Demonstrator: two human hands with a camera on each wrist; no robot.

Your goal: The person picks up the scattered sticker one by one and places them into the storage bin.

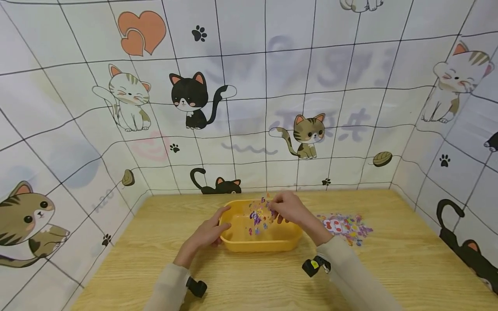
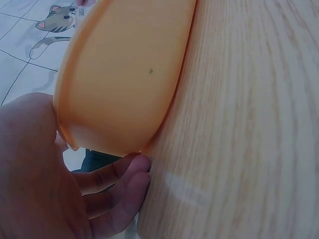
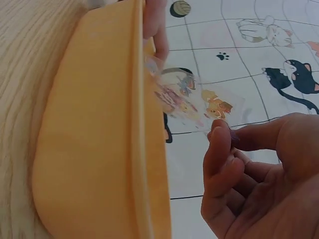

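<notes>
A yellow plastic basin (image 1: 260,246) sits on the wooden table. My left hand (image 1: 208,229) grips its left end, thumb over the rim; in the left wrist view the curled fingers (image 2: 132,194) touch the outer wall low down. Above the basin my right hand (image 1: 289,208) pinches a clear sheet with small colourful printed stickers (image 1: 256,216) between thumb and fingertips. The right wrist view shows this see-through sticker sheet (image 3: 217,104) hanging past the basin's rim, with orange, purple and blue prints. The sheet's far edge is hard to make out.
Right of the basin, partly behind my right forearm, lies a spread of colourful stickers (image 1: 355,229) with a white and red piece (image 1: 333,225) among them. A cat-printed, grid-lined cloth (image 1: 249,129) walls the wooden table (image 1: 249,280) at the back and sides.
</notes>
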